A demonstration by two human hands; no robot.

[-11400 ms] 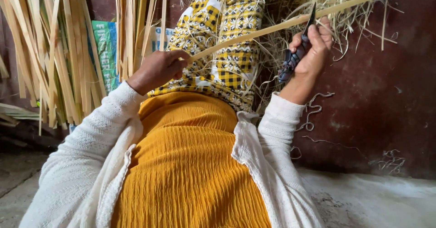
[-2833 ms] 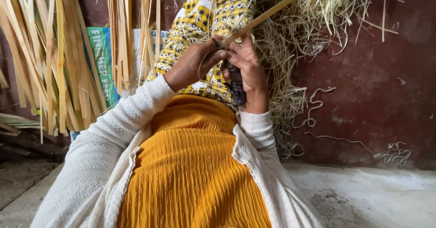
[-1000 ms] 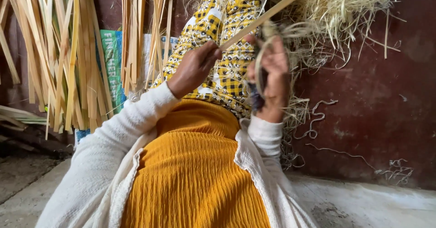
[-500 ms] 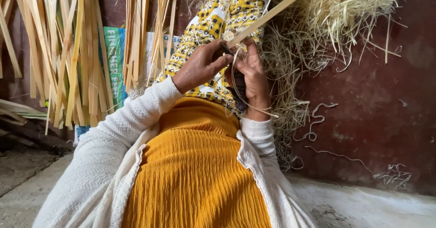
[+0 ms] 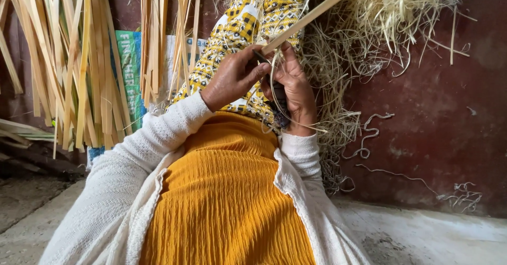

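Both hands have drawn together again over the lap since a second ago, when the right hand was lifted apart with a curl of shaving around it; the head camera's view has barely shifted.

The left hand is closed around the near end of a long pale bamboo strip, thumb pressed on top. The right hand sits just beside it, touching it, fingers curled shut around a dark-handled knife whose blade meets the strip's end. A thin pale shaving loops around the right hand's fingers and down past the wrist.

From the hands, the bamboo strip runs up and to the right, tilted, leaving the picture near the top edge. Under the hands lies a yellow, white and black patterned cloth over the person's raised legs. Nearer the camera are a ribbed mustard-yellow top and the sleeves of an open cream knitted cardigan.

Right of the hands, a heap of straw-coloured bamboo shavings rests against a dark red wall, with loose curls trailing down to a grey concrete floor. Left of the hands, bundles of flat split bamboo slats lean upright, with a green and white printed sack behind them.
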